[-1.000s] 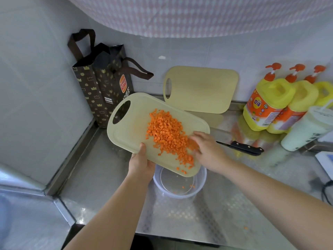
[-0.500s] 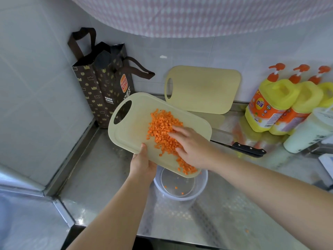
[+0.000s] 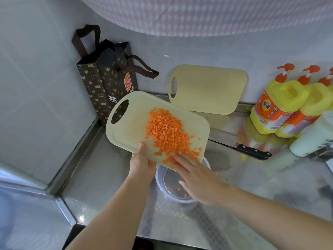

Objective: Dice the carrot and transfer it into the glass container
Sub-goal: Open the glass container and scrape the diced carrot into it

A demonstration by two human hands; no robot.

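A pale yellow cutting board (image 3: 129, 127) is held tilted above the steel counter, carrying a heap of diced carrot (image 3: 166, 132). My left hand (image 3: 141, 164) grips the board's near edge, thumb on top. My right hand (image 3: 198, 177) lies flat with straight fingers at the board's lower corner, fingertips touching the lowest carrot pieces. Under that corner stands the round glass container (image 3: 163, 188), partly covered by my right hand, with a few carrot bits on its bottom.
A black-handled knife (image 3: 252, 152) lies on the counter to the right. A second cutting board (image 3: 209, 89) leans on the back wall. A brown paper bag (image 3: 106, 82) fills the corner. Yellow pump bottles (image 3: 275, 105) and a white bottle (image 3: 311, 138) stand at right.
My right hand has swept from the middle of the carrot heap down to the board's lower edge over the container. The board stays tilted in my left hand.
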